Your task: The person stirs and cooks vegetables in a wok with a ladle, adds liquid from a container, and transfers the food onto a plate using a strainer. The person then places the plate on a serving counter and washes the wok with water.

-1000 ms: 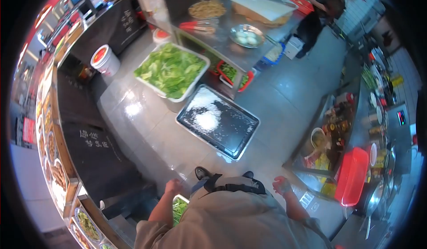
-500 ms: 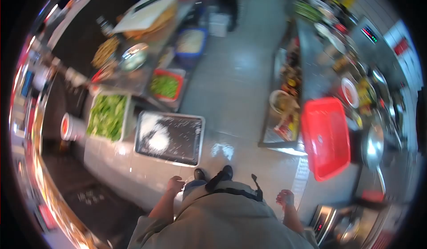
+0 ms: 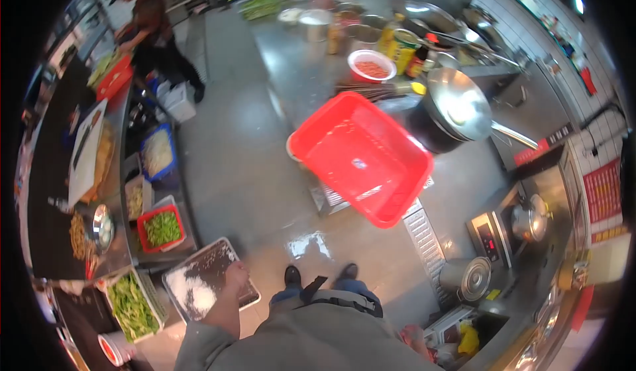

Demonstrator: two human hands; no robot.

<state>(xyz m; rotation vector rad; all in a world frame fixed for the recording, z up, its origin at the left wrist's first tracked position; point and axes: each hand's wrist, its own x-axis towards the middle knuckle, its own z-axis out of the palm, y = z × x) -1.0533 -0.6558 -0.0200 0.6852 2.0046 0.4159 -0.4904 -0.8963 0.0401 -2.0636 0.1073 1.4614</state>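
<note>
My left hand [image 3: 236, 275] is over the right part of a shallow dark tray [image 3: 213, 265] with a pile of white grains or powder [image 3: 191, 290]. Its fingers look curled in, with nothing visible in them; whether it touches the tray I cannot tell. Low beside my right hip is my right hand [image 3: 414, 338], partly cut off by my body and blurred, so its fingers do not show clearly. A bin with a yellow item [image 3: 468, 338] is close to it. In front of me, an empty red plastic basin [image 3: 358, 162] rests at the counter corner, apart from both hands.
A container of leafy greens [image 3: 132, 305] and a red-rimmed tub of chopped greens [image 3: 161, 228] stand at left. At right are a wok-like pan [image 3: 457, 103], a lidded pot [image 3: 467, 278] and a floor drain grate [image 3: 424, 238]. A co-worker [image 3: 152, 26] stands far left.
My view has swung to the right, so the basin and stove side sit nearer the middle. My left hand now overlaps the tray; my right hand is lower and partly hidden by my body.
</note>
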